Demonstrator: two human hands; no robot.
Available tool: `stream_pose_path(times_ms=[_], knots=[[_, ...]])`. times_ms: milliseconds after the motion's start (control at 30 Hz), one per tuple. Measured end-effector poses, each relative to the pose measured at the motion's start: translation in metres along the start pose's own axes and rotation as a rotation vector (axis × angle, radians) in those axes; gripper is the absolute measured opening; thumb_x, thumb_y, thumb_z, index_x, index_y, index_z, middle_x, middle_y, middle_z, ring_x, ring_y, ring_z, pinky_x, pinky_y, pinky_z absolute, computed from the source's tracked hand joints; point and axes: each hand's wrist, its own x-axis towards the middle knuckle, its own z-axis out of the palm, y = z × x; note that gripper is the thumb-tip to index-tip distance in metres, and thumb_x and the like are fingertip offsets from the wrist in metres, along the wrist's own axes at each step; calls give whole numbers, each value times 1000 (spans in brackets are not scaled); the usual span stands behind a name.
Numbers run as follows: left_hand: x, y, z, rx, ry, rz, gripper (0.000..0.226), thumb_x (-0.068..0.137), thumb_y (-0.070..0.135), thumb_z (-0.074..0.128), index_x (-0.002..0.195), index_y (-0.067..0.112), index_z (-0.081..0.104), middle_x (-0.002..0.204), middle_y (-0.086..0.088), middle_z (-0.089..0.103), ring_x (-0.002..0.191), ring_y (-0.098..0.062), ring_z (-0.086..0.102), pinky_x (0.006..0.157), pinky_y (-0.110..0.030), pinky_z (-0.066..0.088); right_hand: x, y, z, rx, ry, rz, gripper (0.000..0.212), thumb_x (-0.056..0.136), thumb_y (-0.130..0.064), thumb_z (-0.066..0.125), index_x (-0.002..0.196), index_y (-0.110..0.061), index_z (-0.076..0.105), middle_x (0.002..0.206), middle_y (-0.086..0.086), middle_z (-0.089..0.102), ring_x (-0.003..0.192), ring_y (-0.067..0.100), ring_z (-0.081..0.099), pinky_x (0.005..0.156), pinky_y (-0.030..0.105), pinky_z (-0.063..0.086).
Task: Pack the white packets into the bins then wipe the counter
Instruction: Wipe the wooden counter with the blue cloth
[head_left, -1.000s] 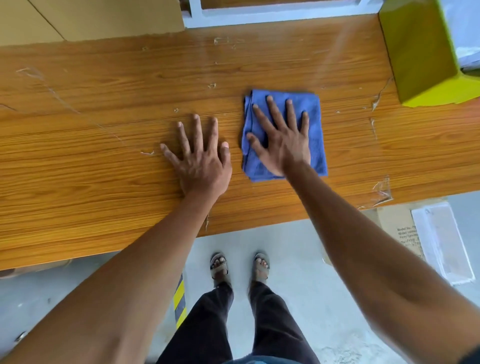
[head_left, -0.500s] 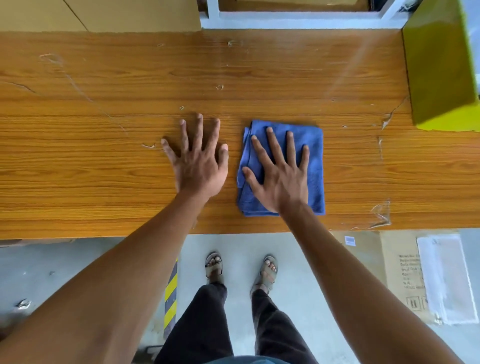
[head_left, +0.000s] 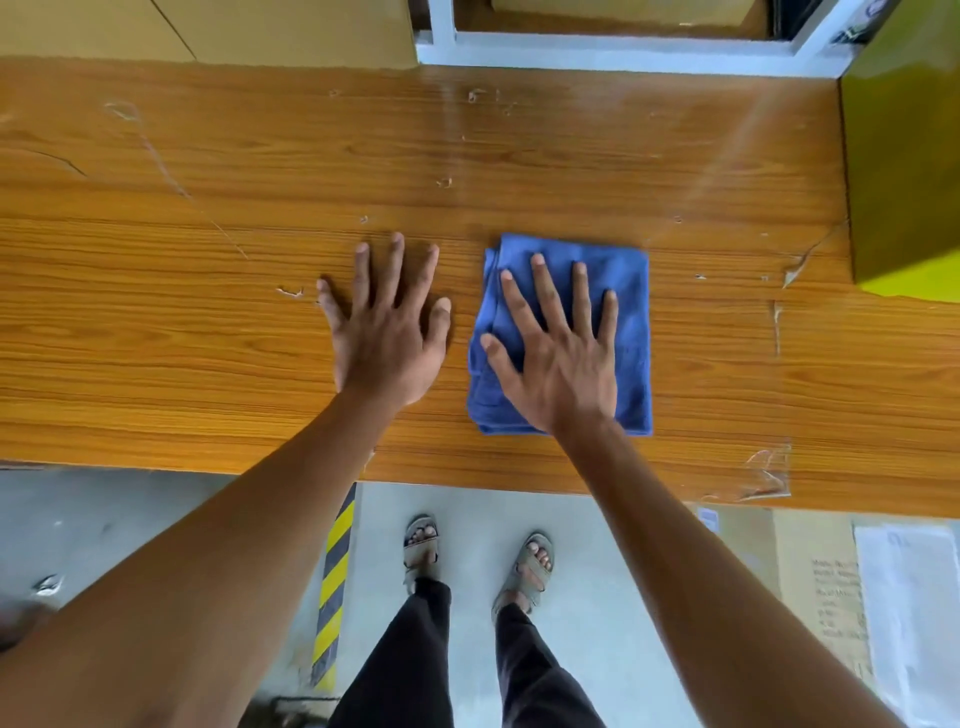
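Right hand (head_left: 563, 358) flat on folded blue cloth (head_left: 631, 291), fingers (head_left: 546, 291) straight and spread, pressing down, gripping nothing. Cloth lies on wooden counter (head_left: 208, 322) under palm and fingers; fingertips stop short of cloth's far edge, cloth's right strip uncovered. Left hand (head_left: 387, 332) just left of cloth, apart from it, palm down on bare counter, fingers straight, splayed, holding nothing. Green bin (head_left: 904, 182) well right of cloth, further back.
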Motion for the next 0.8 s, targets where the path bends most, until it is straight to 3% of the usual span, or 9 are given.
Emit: stream_pose_path(times_ms=[100, 333, 600, 800], knots=[[0, 0, 1, 5, 5, -1, 61, 108, 61, 15, 167, 46, 7, 178, 7, 0, 164, -30, -1, 122, -76, 7, 8, 0, 0, -16, -14, 16, 76, 102, -76, 23, 168, -41, 8, 177, -7, 0, 163, 37, -4, 125, 69, 4], [1, 1, 2, -5, 18, -13, 61, 108, 60, 16, 167, 46, 8, 178, 7, 1, 164, -29, -2, 122, -76, 6, 122, 6, -12, 5, -38, 79, 80, 98, -79, 13, 168, -41, 9, 178, -6, 1, 162, 39, -5, 124, 70, 1], [0, -1, 2, 7, 6, 6, 61, 109, 62, 17, 167, 46, 8, 178, 8, -1, 164, -30, -1, 122, -76, 8, 17, -4, -2, -23, -14, 9, 76, 102, -77, 21, 168, -41, 9, 178, -6, 2, 162, 37, -3, 126, 68, 4], [0, 1, 2, 5, 8, -9, 62, 108, 60, 15, 167, 45, 8, 178, 6, 1, 164, -29, -1, 122, -75, 7, 122, 7, -13, -8, -51, 52, 80, 97, -81, 12, 167, -44, 7, 177, -6, 0, 162, 39, -6, 125, 70, -1]])
